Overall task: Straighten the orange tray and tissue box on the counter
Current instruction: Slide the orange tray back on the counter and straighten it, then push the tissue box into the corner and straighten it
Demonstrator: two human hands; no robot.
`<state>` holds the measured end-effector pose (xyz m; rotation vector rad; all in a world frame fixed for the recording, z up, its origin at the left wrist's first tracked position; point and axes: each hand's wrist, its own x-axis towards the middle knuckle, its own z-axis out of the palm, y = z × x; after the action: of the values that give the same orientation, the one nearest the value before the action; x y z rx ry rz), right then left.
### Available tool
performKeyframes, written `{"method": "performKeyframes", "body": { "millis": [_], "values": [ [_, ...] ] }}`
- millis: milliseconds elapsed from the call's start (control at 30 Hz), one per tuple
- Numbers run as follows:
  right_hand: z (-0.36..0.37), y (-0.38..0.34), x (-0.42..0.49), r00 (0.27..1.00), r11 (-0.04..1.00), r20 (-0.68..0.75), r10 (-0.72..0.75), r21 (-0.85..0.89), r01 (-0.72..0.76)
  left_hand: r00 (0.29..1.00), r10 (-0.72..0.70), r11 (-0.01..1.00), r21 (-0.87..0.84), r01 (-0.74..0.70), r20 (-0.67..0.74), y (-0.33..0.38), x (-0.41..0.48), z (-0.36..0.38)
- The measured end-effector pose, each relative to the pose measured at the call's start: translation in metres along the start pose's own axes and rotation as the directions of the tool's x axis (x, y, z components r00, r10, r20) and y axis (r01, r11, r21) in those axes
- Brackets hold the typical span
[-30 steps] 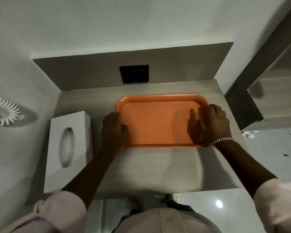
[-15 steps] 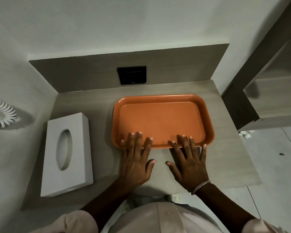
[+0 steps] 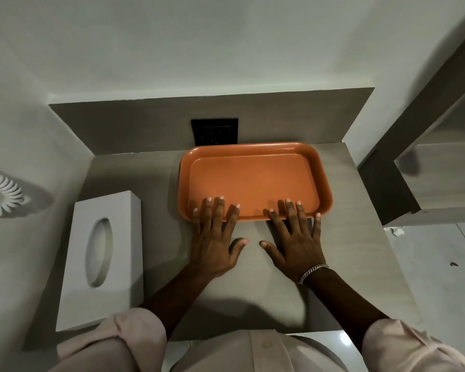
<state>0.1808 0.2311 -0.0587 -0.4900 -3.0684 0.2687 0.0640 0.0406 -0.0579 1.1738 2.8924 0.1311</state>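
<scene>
Left hand [image 3: 214, 238]: flat and spread, palm down on the bench [image 3: 253, 285]; its fingertips [image 3: 220, 199] lie over the near rim of the tray [image 3: 255, 181]. The grip is wide apart and clamps nothing.
Right hand [image 3: 297, 241]: also flat and spread, fingertips [image 3: 287, 202] on the same near rim, the little finger just outside the tray's near right corner. Grip apart, holding nothing.
Bracelet [image 3: 312, 272]: a chain on the right wrist.
Tray: orange, empty, lying square on the bench with its far rim right up against the back panel; whether they touch is hard to tell.
Tissue box [image 3: 102, 260]: white, on the left of the bench, well apart from the tray and both hands, its long side slightly tilted against the bench edge. The oval slot on top shows no tissue; the inside is too dark to read.
Socket [image 3: 214, 132]: dark plate on the back panel just behind the tray; its lower edge is hidden by the tray rim.
Cord [image 3: 0, 193]: white coiled cord on the left wall, cut off by the picture edge.
Sleeves [image 3: 121, 342]: pale, rolled up, cut off at the bottom.
</scene>
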Motion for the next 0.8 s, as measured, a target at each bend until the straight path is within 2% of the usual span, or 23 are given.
{"method": "performKeyframes", "body": {
  "millis": [233,367,533,800],
  "values": [
    [-0.001,-0.001,0.007,1.0,1.0,0.004,-0.002,0.006,0.002,1.0,-0.004,1.0,-0.02,0.004,-0.021,-0.006,0.008,-0.002],
    [-0.006,-0.007,0.005,0.999,0.998,-0.036,-0.005,0.067,0.008,0.998,-0.047,0.993,-0.11,0.043,-0.035,-0.007,0.002,-0.009],
    [-0.012,-0.034,-0.002,0.986,0.974,-0.041,-0.162,0.156,0.167,0.966,-0.22,0.947,-0.268,0.178,-0.138,-0.025,-0.02,-0.016],
    [-0.005,-0.1,-0.006,0.884,0.867,-0.015,-0.466,0.191,0.46,0.885,-0.388,0.918,-0.196,0.345,-0.259,-0.058,-0.078,-0.037]
  ]
}}
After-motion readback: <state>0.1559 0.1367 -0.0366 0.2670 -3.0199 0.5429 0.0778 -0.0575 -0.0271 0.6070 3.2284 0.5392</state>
